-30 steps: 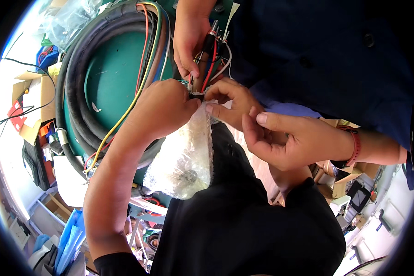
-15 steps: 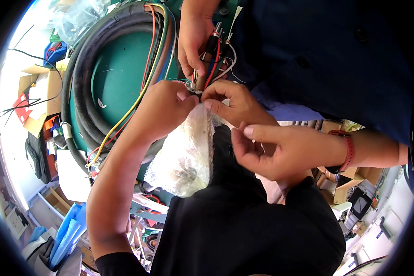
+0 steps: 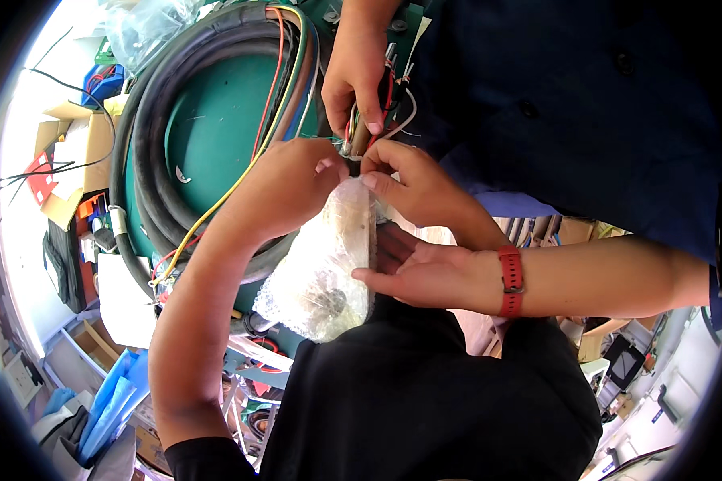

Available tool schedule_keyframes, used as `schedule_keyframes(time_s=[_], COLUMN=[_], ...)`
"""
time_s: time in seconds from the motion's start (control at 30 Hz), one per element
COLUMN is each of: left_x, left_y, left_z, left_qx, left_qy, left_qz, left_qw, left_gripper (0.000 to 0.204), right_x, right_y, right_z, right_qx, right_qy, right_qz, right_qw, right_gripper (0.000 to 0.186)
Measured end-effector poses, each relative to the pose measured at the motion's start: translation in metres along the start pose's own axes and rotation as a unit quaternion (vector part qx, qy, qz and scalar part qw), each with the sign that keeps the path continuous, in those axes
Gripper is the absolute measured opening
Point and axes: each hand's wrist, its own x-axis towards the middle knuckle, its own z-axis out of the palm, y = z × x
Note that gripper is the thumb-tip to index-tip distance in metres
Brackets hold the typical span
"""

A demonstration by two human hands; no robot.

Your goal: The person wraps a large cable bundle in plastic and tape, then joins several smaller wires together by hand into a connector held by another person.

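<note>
A bundle in clear bubble wrap (image 3: 317, 264) hangs against my black shirt, with a dark part inside its lower end. At its narrow top my left hand (image 3: 301, 176) is closed, thumb and fingertips pinching the wrap's edge. Opposite it, my right hand (image 3: 409, 183) pinches the same neck from the right. Just above, bare wire ends and coloured wires (image 3: 359, 138) come out of a cable. A co-worker's hand (image 3: 357, 80) holds these wires from the far side. The co-worker's other hand (image 3: 437, 276), with a red watch strap, lies open against the bundle's right side.
A thick black cable coil (image 3: 140, 152) with loose coloured wires lies on the green table (image 3: 208, 120). Clear plastic bags (image 3: 148, 32) lie at the far left. An open cardboard box (image 3: 96, 152) stands left. The co-worker's dark blue clothing (image 3: 569, 104) fills the far right.
The co-worker's lower hand has moved left and down from beside my right hand to the bundle, its fingers opening. The upper hand shifted slightly right. My hands stay at the wrap's neck.
</note>
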Motion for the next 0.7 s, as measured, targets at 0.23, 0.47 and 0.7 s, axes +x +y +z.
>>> schedule_keyframes(time_s=[0.23, 0.47, 0.7], left_x=[-0.002, -0.005, -0.018], left_y=[-0.003, -0.004, -0.012], left_z=[0.003, 0.025, 0.040], left_qx=[-0.056, 0.099, 0.201], left_qy=[0.002, 0.138, 0.218], left_qz=[-0.027, 0.114, 0.182], left_qw=[0.998, 0.979, 0.937], left_gripper=[0.017, 0.006, 0.007], right_x=[0.005, 0.064, 0.065], right_y=[0.026, -0.023, 0.000], right_z=[0.020, -0.033, -0.026], right_qx=[-0.216, -0.528, -0.364], right_qy=[0.031, -0.085, -0.045], right_qz=[-0.062, -0.056, -0.045], right_qw=[0.974, 0.843, 0.929], right_gripper=[0.053, 0.074, 0.054])
